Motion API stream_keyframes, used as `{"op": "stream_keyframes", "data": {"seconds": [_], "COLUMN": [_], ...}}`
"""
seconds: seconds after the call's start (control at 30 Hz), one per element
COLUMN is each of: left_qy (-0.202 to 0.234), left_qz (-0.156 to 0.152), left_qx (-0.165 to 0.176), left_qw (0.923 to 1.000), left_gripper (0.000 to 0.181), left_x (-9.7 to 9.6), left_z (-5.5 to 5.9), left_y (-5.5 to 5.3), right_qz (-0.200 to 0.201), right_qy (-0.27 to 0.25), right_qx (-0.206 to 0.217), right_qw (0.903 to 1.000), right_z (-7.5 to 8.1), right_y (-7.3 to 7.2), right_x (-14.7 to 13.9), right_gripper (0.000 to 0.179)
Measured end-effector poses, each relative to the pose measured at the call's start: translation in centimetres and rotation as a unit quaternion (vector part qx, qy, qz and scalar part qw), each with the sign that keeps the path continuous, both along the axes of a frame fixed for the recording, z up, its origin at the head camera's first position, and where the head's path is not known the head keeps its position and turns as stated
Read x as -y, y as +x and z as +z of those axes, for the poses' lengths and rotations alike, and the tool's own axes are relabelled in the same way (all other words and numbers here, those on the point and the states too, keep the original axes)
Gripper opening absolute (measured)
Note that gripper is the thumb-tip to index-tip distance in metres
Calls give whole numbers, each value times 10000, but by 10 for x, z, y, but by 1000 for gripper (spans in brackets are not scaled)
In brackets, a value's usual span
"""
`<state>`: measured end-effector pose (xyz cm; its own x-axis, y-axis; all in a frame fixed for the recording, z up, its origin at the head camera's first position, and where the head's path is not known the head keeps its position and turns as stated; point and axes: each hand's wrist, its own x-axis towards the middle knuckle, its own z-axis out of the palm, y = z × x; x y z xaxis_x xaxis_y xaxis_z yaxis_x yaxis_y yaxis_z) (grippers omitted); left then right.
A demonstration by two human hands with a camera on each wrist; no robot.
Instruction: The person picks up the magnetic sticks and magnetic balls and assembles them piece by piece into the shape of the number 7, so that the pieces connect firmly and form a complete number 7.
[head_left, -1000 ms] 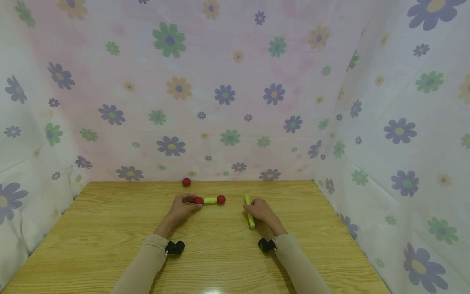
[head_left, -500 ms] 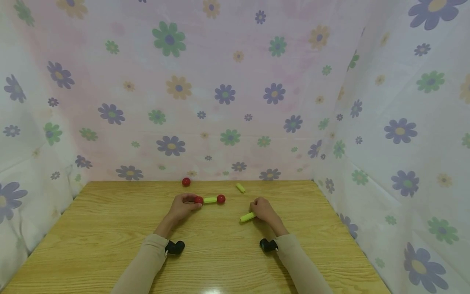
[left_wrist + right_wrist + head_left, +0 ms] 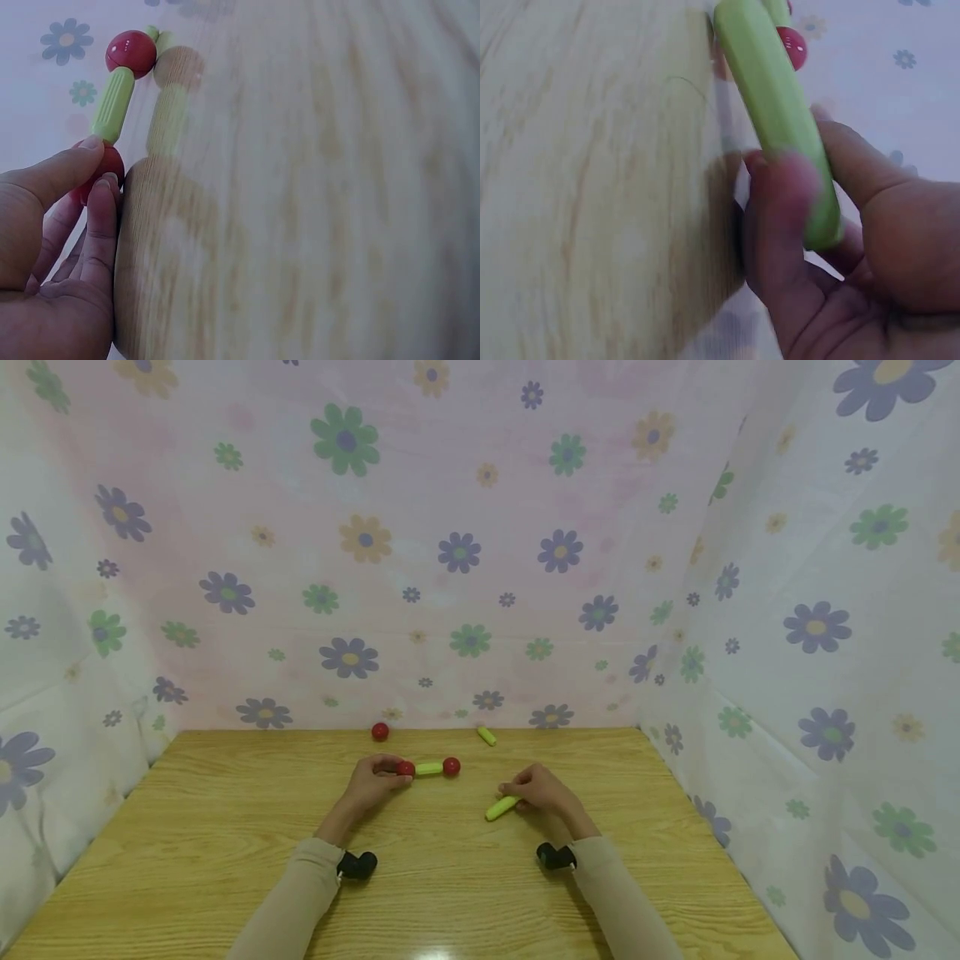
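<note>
My left hand pinches a red ball between thumb and fingers. A short yellow-green rod runs from that ball to another red ball, forming a dumbbell shape low over or on the wooden table. To the right, my right hand holds a faceted yellow-green rod near one end; its free end points left and towards me in the head view. The fingers cover part of this rod.
A loose red ball sits at the back edge of the table. Another yellow-green rod lies by the same edge, further right. Flowered cloth hangs behind and at both sides.
The loose rod, earlier in line with the held one, has come apart and shifted towards the back edge. My right hand's rod has swung to point left. My left hand has stayed put.
</note>
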<state>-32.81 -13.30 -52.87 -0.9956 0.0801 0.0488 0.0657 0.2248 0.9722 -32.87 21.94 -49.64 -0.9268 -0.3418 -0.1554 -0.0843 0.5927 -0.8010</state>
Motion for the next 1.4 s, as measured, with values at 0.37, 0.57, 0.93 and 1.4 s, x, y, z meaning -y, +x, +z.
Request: {"op": "stream_keyframes", "data": {"seconds": [0.37,0.57,0.93,1.4], "left_qy": [-105,-83,-145,-68], "left_qz": [16,27,50,80], "left_qx": [-52,-23,-88,16], "left_qw": [9999,10000,9998,9999], "left_gripper": [39,39,39,37], "left_x": [0,-1,-1,-2], "left_z": [-2,-3,-2,2], "left_y": [-2,-2,-2,0], "right_qz": [715,554,1262,937], "right_qy": [-1736,-2464,-2860,-2344], "right_qx": [1516,2123,2442,2332], "right_qw": [9704,9440,9180,9391], "right_z": [-4,-8,-10,-1], "right_y": [-6,-3,1,13], "right_x": [-13,-13,-1,38], "right_gripper": [39,45,50,37]}}
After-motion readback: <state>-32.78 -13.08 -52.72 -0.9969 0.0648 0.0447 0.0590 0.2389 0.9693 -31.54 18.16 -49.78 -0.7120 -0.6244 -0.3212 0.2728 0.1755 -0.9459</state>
